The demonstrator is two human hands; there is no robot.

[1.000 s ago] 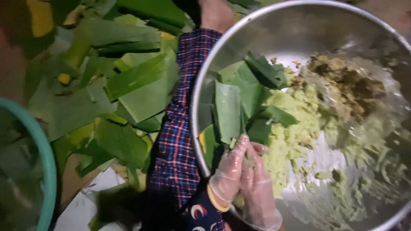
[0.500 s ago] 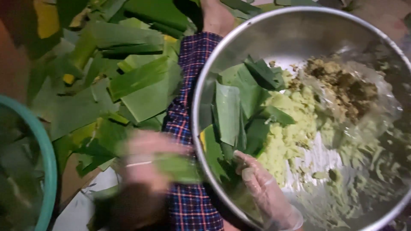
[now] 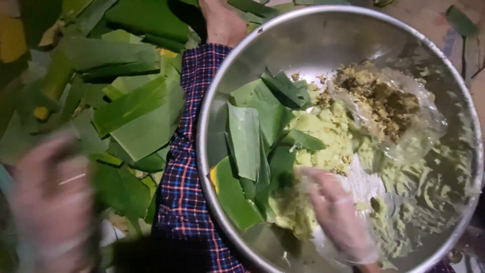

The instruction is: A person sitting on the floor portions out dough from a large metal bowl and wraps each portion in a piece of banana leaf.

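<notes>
1. Steel bowl [image 3: 227,101], large and round, holds pale yellow-green paste [image 3: 328,131], cut green leaf strips [image 3: 247,141] and a clear bag of brown crumbly filling [image 3: 384,101].
2. Right hand [image 3: 336,212], in a clear glove, rests on the paste inside the bowl; fingers loosely spread, gripping nothing.
3. Left hand [image 3: 50,202], gloved and blurred, is over the loose leaves [image 3: 136,116] outside the bowl; grip cannot be told.
4. Plaid cloth [image 3: 187,177] lies beside the bowl's rim.
</notes>
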